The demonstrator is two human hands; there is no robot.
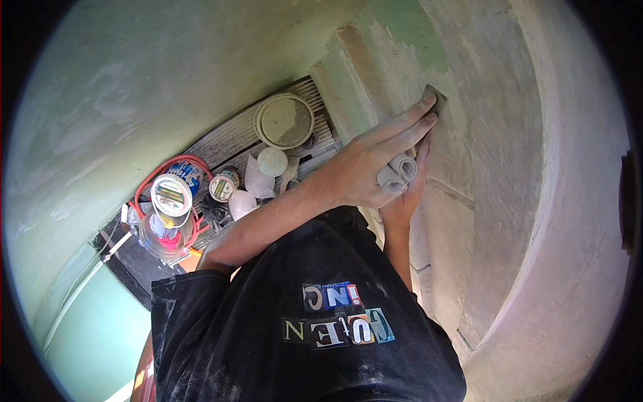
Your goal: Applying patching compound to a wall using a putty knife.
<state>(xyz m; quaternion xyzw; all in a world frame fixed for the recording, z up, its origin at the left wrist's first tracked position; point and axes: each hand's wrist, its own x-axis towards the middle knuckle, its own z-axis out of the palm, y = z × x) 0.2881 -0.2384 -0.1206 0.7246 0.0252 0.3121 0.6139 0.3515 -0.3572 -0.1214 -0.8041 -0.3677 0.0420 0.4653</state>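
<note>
My left hand (375,157) reaches across to the plastered wall (495,147), two fingers stretched onto a flat dark grey blade (437,98) pressed against it. Two short rolls of grey sheet (395,175) sit in the grip under its palm. My right hand (415,184) is behind them, raised along the wall with its fingertips near the lower part of the blade; what it grips is mostly hidden by my left hand and the rolls.
A ridged dark board (226,147) at left bears a round putty-coated tub (283,117), labelled pots (173,196), pale bags (258,177), red hose (139,191) and other clutter. The green wall (114,107) curves along the left, with a white pipe (74,298) low down.
</note>
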